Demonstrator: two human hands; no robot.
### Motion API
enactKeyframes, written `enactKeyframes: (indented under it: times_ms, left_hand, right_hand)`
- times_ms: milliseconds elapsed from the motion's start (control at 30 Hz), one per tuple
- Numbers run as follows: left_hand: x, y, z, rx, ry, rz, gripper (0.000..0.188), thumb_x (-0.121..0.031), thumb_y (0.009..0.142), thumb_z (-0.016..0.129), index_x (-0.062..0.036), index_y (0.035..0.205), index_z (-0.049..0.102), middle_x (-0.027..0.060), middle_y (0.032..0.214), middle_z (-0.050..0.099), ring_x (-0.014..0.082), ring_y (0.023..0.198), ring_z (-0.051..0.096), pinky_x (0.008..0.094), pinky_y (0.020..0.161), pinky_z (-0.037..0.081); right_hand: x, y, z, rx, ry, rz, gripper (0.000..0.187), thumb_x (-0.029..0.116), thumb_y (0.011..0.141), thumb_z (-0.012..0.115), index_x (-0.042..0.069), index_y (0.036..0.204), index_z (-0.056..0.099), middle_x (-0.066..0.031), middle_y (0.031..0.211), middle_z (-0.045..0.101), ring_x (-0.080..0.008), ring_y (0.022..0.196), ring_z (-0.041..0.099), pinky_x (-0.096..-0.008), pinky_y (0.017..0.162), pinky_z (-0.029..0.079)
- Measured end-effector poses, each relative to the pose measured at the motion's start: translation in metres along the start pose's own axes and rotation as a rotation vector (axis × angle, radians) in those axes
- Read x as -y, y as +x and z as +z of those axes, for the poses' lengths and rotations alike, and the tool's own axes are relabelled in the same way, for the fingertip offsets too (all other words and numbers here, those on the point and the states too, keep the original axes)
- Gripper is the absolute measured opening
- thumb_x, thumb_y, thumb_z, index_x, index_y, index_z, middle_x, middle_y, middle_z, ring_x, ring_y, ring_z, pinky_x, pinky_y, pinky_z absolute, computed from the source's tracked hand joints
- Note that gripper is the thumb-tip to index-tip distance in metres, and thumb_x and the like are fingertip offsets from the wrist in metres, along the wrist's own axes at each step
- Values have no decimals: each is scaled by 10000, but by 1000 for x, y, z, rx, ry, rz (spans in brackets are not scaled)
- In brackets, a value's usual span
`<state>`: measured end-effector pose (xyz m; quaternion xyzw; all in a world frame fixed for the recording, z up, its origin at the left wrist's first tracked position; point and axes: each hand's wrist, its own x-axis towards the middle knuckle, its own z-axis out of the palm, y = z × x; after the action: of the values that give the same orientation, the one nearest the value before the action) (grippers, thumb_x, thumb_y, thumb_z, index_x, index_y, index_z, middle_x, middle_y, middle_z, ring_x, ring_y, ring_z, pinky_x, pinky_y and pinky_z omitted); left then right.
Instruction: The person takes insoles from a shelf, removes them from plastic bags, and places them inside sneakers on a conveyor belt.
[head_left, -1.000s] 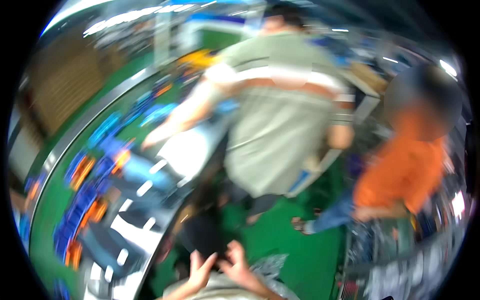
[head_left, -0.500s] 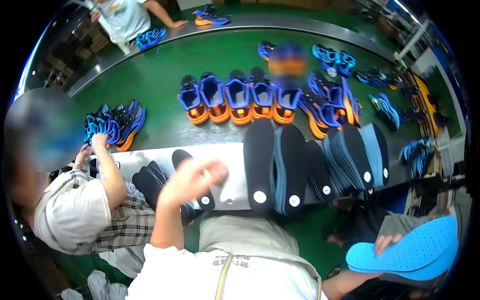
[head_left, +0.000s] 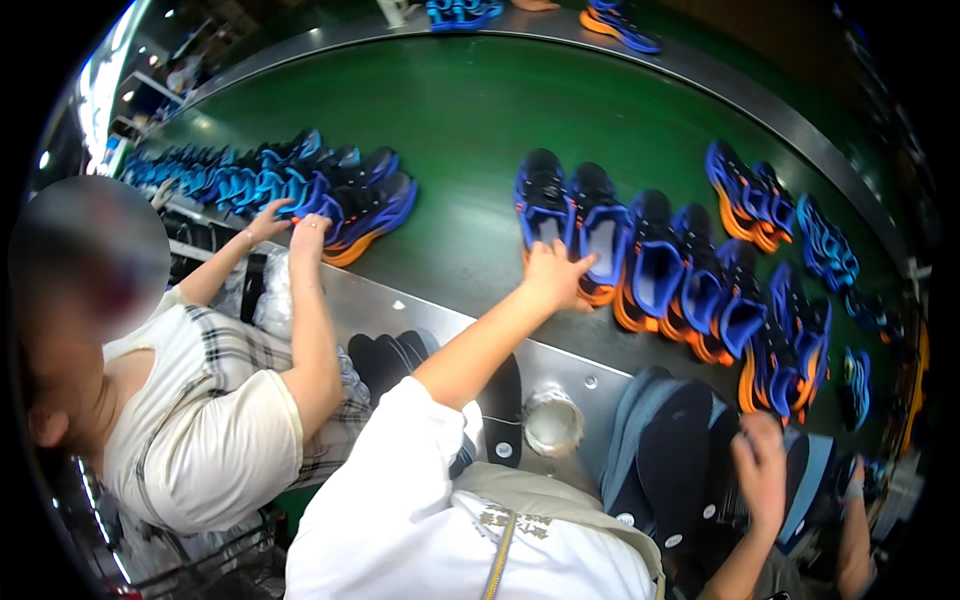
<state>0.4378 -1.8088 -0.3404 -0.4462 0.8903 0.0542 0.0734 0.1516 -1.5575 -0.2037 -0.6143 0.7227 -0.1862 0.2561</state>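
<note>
- Left hand (head_left: 552, 275) rests open-palmed on a blue shoe (head_left: 590, 235) standing on the green belt (head_left: 470, 130); nothing is clamped.
- Right hand (head_left: 762, 465) lies spread on dark insoles (head_left: 680, 450), gripping none.
- Risk: a nudge could topple the close-packed row.

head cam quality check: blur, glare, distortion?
Head view: mostly sharp; the right hand is slightly motion-blurred, the left hand on the blue shoe crisp. Fisheye bends the green belt edge. Bright glare upper left; corners black.
</note>
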Motion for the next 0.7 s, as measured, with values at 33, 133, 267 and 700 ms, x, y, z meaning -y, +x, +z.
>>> enactKeyframes:
  times_ms: [33, 133, 267, 700]
  left_hand:
    - [5, 10, -1, 116, -44, 4, 795, -660, 591, 607, -250, 1254, 450, 133, 997, 583, 249, 987, 521, 425, 837, 349]
    - [20, 28, 7, 250, -191, 73, 709, -662, 604, 596, -215, 1151, 540, 103, 973, 607, 263, 962, 539, 416, 790, 400]
    - [19, 50, 20, 148, -424, 152, 499, -570, 601, 668, -126, 825, 623, 121, 833, 611, 295, 901, 545, 377, 728, 464]
    - [-85, 59, 12, -668, -879, 447, 532, -411, 730, 618, -78, 1131, 512, 217, 943, 570, 341, 997, 516, 408, 798, 394]
  right_hand:
    - [10, 35, 5, 8, -33, 17, 526, 189, 700, 678, 78, 1187, 513, -212, 1181, 464, -336, 1084, 474, -367, 931, 364]
    - [23, 138, 47, 267, -116, -14, 691, 361, 685, 681, 208, 1297, 398, -243, 1229, 422, -370, 1116, 457, -388, 921, 385]
    - [25, 198, 97, 432, -563, 77, 711, 548, 630, 644, 263, 1247, 436, -233, 1180, 453, -375, 975, 544, -405, 841, 434]
    - [-123, 178, 50, 241, -825, 261, 618, 401, 654, 695, 226, 1203, 469, -160, 1072, 575, -337, 1009, 535, -483, 806, 418]
